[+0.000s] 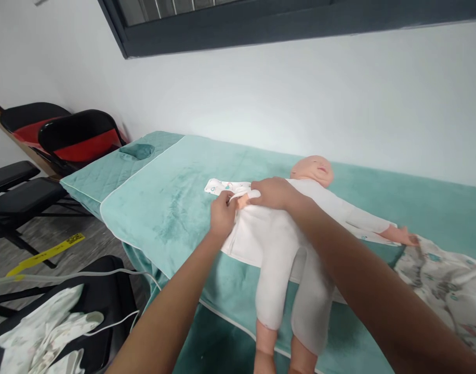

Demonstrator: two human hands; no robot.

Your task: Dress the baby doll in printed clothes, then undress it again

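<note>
A baby doll (314,169) in a white garment (279,234) lies on its back on the bed, its head towards the wall and its bare feet towards me. My left hand (223,213) pinches white cloth at the end of the doll's arm on the left. My right hand (275,193) is closed on the same sleeve, nearer the body. Between my hands shows a bit of the doll's bare arm (242,201). A patterned sleeve (226,187) lies spread just beyond them. The doll's other arm (397,235) stretches out to the right.
A green cover (163,182) lies over the bed, which has a face hole (137,151) at its left end. Patterned cloth (448,280) lies at the right. Small clothes (47,327) and a cable rest on a black chair (119,296). More chairs (82,137) stand at the left.
</note>
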